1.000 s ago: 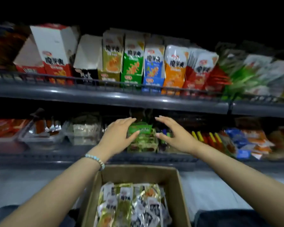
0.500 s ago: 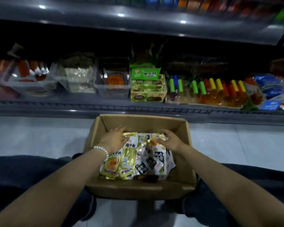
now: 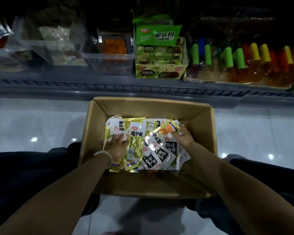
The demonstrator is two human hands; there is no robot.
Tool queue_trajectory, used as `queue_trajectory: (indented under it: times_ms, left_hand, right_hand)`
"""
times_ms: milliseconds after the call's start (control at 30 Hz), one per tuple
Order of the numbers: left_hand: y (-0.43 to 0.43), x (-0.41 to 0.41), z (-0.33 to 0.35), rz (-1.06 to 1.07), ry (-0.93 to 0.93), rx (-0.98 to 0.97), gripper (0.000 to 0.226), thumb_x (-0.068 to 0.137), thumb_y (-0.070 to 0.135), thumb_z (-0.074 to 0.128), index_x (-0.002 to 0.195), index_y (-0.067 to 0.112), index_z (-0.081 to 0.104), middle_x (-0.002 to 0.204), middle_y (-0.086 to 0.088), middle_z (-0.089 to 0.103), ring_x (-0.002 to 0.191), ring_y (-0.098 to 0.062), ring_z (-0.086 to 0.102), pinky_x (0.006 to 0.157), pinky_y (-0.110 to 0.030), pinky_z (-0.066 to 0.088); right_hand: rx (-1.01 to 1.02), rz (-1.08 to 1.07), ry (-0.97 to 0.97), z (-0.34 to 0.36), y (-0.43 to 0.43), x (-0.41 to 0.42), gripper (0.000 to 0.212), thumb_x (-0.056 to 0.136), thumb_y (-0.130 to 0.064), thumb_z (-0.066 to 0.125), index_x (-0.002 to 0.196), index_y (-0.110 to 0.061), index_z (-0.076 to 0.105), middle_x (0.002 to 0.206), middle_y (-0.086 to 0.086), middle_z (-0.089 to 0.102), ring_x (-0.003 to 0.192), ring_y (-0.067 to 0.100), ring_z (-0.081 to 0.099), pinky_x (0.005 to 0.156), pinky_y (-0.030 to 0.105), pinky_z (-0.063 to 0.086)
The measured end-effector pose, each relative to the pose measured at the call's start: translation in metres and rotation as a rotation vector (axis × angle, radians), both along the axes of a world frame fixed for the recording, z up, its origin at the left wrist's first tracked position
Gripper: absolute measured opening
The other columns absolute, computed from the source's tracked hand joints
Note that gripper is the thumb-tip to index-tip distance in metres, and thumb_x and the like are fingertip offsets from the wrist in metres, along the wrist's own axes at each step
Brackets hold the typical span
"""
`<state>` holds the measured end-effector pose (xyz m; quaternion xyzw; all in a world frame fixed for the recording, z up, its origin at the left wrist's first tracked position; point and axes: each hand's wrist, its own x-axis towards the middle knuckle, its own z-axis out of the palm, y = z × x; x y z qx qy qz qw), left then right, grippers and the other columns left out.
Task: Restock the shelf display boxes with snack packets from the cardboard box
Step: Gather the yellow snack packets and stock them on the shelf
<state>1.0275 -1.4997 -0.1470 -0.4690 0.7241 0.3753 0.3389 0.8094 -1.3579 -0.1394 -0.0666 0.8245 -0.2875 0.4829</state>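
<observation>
An open cardboard box (image 3: pixel 143 107) sits on the floor between my knees, holding a loose pile of snack packets (image 3: pixel 136 133), gold and white on the left, black and white on the right. My left hand (image 3: pixel 117 147) lies on the gold packets at the left side of the pile, fingers spread over them. My right hand (image 3: pixel 183 137) is at the right side of the box and pinches the edge of an orange and gold packet (image 3: pixel 166 130) lifted slightly off the pile. A green display box (image 3: pixel 159 72) with stacked packets stands on the low shelf beyond.
The low shelf's rail (image 3: pixel 143 89) runs just past the box. Clear plastic bins (image 3: pixel 109 63) with snacks stand left of the green display box; colourful tube snacks (image 3: pixel 244 60) lie to its right. Glossy tile floor (image 3: pixel 41 126) lies on both sides.
Both hands came down from the shelf's green display box into the cardboard box. My view dropped from the shelves to the box. My right hand has taken hold of an orange packet.
</observation>
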Motion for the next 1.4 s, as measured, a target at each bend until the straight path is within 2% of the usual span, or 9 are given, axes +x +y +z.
queue_trajectory:
  times_ms: [200, 333, 433, 567, 767, 1000, 1167, 1300, 1400]
  left_hand:
    - [0.017, 0.002, -0.028, -0.123, -0.006, 0.027, 0.056, 0.101, 0.05, 0.016, 0.149, 0.041, -0.01, 0.153, 0.001, -0.032, 0.141, -0.034, -0.028, 0.116, -0.054, -0.011]
    - [0.021, -0.011, -0.037, -0.252, 0.101, -0.11, 0.055, 0.103, 0.042, 0.018, 0.153, 0.027, 0.005, 0.16, -0.008, -0.013, 0.145, -0.036, -0.017, 0.115, -0.058, -0.006]
    - [0.015, -0.023, -0.027, -0.099, 0.246, -0.014, 0.049, 0.103, 0.038, 0.027, 0.151, 0.032, 0.017, 0.161, 0.003, -0.003, 0.147, -0.03, -0.006, 0.118, -0.046, 0.0]
    - [0.011, -0.02, -0.027, 0.305, 0.385, -0.039, 0.055, 0.096, 0.028, 0.054, 0.145, 0.016, 0.033, 0.149, -0.012, 0.024, 0.138, -0.028, 0.028, 0.113, -0.037, 0.029]
    - [0.021, -0.026, -0.028, 0.522, 0.433, 0.168, 0.054, 0.083, 0.013, 0.073, 0.129, 0.005, 0.045, 0.125, -0.012, 0.053, 0.118, -0.025, 0.052, 0.087, -0.029, 0.045]
    - [0.03, -0.047, -0.036, 0.341, 0.365, 0.19, 0.056, 0.076, 0.028, 0.08, 0.125, 0.008, 0.061, 0.131, -0.008, 0.059, 0.123, -0.024, 0.053, 0.103, -0.04, 0.045]
    - [0.038, -0.055, -0.032, 0.34, 0.379, 0.092, 0.029, 0.081, 0.023, 0.075, 0.105, 0.006, 0.071, 0.102, -0.008, 0.071, 0.088, -0.018, 0.064, 0.072, -0.023, 0.048]
    - [0.031, -0.054, -0.021, 0.433, 0.436, 0.192, 0.025, 0.084, 0.017, 0.072, 0.107, 0.006, 0.07, 0.103, -0.006, 0.071, 0.095, -0.021, 0.066, 0.09, -0.039, 0.053]
    - [0.018, -0.054, 0.003, 0.421, 0.443, 0.27, 0.03, 0.084, 0.021, 0.073, 0.111, 0.01, 0.068, 0.107, -0.001, 0.069, 0.098, -0.017, 0.065, 0.092, -0.033, 0.052]
  right_hand:
    - [0.107, 0.408, 0.139, -0.024, -0.007, 0.008, 0.054, 0.096, -0.05, 0.042, 0.146, -0.033, 0.03, 0.16, -0.005, 0.006, 0.147, 0.022, 0.002, 0.116, 0.036, 0.006]
    - [0.151, 0.58, 0.246, -0.029, -0.003, 0.028, 0.048, 0.095, -0.057, 0.036, 0.142, -0.048, 0.031, 0.16, -0.011, 0.004, 0.145, 0.032, -0.014, 0.115, 0.044, -0.01]
    - [0.097, 0.471, 0.22, -0.027, -0.004, 0.03, 0.047, 0.095, -0.053, 0.043, 0.14, -0.044, 0.036, 0.159, -0.01, 0.012, 0.146, 0.03, -0.002, 0.117, 0.043, -0.002]
    - [0.061, 0.391, 0.332, -0.025, 0.004, 0.03, 0.059, 0.085, -0.041, 0.066, 0.138, -0.033, 0.041, 0.146, 0.001, 0.037, 0.136, 0.027, 0.024, 0.11, 0.035, 0.021]
    - [0.124, 0.471, 0.403, -0.027, 0.005, 0.037, 0.066, 0.076, -0.037, 0.076, 0.133, -0.036, 0.043, 0.141, -0.002, 0.038, 0.132, 0.022, 0.025, 0.102, 0.033, 0.027]
    - [0.084, 0.36, 0.382, -0.039, 0.004, 0.037, 0.056, 0.073, -0.036, 0.078, 0.121, -0.036, 0.05, 0.134, -0.004, 0.045, 0.129, 0.022, 0.029, 0.098, 0.036, 0.03]
    - [0.047, 0.311, 0.361, -0.038, 0.007, 0.035, 0.05, 0.074, -0.038, 0.078, 0.117, -0.034, 0.053, 0.133, -0.005, 0.046, 0.128, 0.02, 0.029, 0.096, 0.036, 0.034]
    - [-0.015, 0.278, 0.362, -0.026, 0.01, 0.035, 0.055, 0.073, -0.04, 0.078, 0.12, -0.027, 0.052, 0.132, -0.003, 0.045, 0.128, 0.017, 0.029, 0.1, 0.032, 0.031]
    - [-0.128, 0.207, 0.324, -0.006, 0.001, 0.038, 0.057, 0.07, -0.037, 0.081, 0.117, -0.022, 0.053, 0.118, -0.005, 0.05, 0.116, 0.013, 0.039, 0.095, 0.026, 0.036]
